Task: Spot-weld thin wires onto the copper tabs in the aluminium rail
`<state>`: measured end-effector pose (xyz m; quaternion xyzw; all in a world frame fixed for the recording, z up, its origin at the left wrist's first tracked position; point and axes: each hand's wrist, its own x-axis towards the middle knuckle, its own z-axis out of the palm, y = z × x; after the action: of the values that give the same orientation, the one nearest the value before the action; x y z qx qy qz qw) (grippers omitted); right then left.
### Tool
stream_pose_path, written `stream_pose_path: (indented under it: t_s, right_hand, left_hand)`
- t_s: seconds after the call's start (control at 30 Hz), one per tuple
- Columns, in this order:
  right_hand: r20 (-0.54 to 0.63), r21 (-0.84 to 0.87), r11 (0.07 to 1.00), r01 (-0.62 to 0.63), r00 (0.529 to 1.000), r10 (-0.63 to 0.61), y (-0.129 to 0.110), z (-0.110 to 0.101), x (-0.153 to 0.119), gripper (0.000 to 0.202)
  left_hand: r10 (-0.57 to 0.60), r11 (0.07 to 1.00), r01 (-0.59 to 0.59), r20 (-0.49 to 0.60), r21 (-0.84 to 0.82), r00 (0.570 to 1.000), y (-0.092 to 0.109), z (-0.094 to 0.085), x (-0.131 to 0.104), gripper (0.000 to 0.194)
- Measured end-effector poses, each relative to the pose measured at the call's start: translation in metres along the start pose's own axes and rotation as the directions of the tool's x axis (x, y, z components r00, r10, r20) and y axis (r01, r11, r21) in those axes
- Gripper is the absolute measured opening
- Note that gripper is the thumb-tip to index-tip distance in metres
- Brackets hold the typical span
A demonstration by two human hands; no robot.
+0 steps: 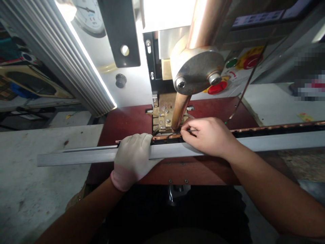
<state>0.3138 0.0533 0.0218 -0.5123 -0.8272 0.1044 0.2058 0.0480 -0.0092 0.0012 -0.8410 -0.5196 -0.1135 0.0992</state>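
Note:
A long grey metal bar with a copper strip along its far edge lies across a dark red board. My left hand, in a white glove, is wrapped over the bar left of the centre. Bare, my right hand pinches a thin dark rod at the copper strip. Just left of its fingertips, a copper electrode comes down to the strip. Behind the bar is a brass block with screws.
Above the hands hangs a metal clamp head. Red button and green button are on the machine's right. A ribbed light bar slants at left. White worktop lies left. Blurred thing at right.

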Motion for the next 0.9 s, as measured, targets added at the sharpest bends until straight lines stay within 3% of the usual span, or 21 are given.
stream_pose_path:
  t_s: [0.4, 0.67, 0.9]
  right_hand:
    - [0.016, -0.061, 0.998, 0.022, 1.000, -0.021, 0.0041, 0.0014, -0.0018, 0.014]
    - [0.023, -0.009, 1.000, 0.019, 1.000, -0.019, 0.0023, 0.0012, -0.0034, 0.013]
    - [-0.015, -0.014, 1.000, 0.025, 1.000, -0.025, 0.0011, 0.0030, -0.0061, 0.015]
  left_hand:
    - [0.017, 1.000, -0.017, -0.030, -0.001, 0.999, -0.0002, 0.0001, 0.0001, 0.061]
    - [-0.016, 1.000, 0.016, 0.015, 0.012, 1.000, 0.0060, -0.0047, 0.0006, 0.055]
    - [0.010, 0.995, -0.002, 0.079, -0.099, 0.997, 0.0087, -0.0071, 0.0062, 0.050]
